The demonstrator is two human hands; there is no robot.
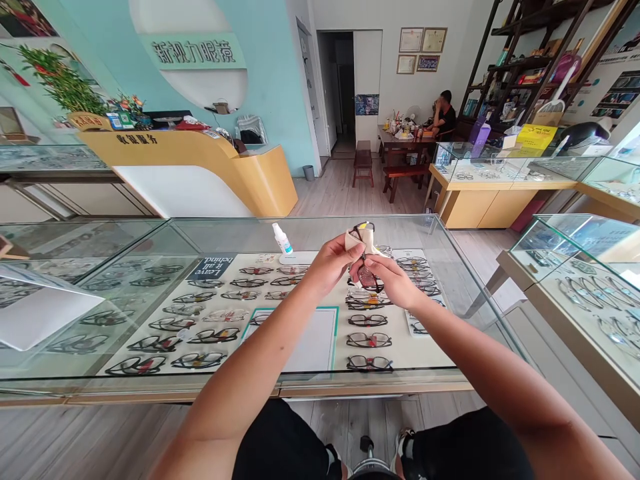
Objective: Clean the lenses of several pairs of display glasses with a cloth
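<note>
Cream fabric cloth pinched w/ dark-framed eyeglasses in L hand; R hand grips frame, prob. to steady it; white plastic btl standing nearby, on glass countertop.

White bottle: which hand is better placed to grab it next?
Probably the left hand: it is nearer the bottle, with the right hand farther across. Both are busy with the glasses.

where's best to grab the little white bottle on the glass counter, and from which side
Probably grip the white bottle around its body, below the narrower top, coming from its right as the wearer sees it: it appears upright, its sides are exposed, and the left hand, on that side, is nearer, though holding the cloth.
</note>
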